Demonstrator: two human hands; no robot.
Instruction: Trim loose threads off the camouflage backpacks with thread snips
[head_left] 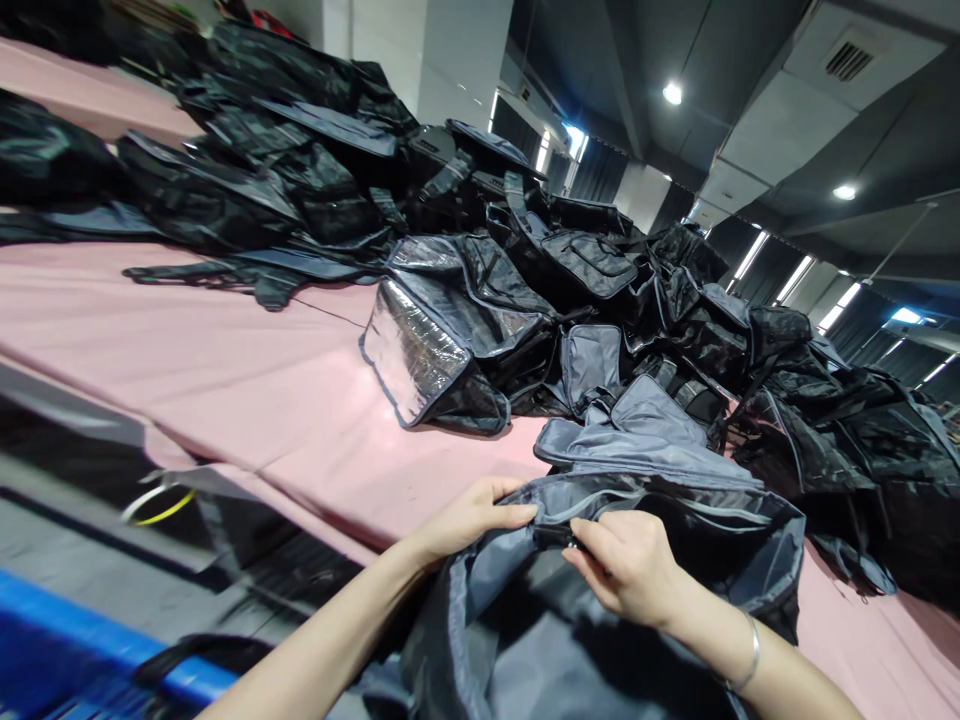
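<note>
Stretching across the near edge of the pink table (247,390), a grey bag (600,600) lies with its long axis running from lower left toward upper right, its zippered opening facing up. The left hand (469,520) pinches the fabric at the zipper's left end, fingers closed on the cloth. Just right of it, the right hand (630,565) grips the bag's dark zipper pull (559,537) between thumb and fingertips; a bangle (750,655) circles that wrist. Behind, a silver-lined bag (420,350) and a heap of black bags (750,350) spread rightward. No writing or label is readable.
</note>
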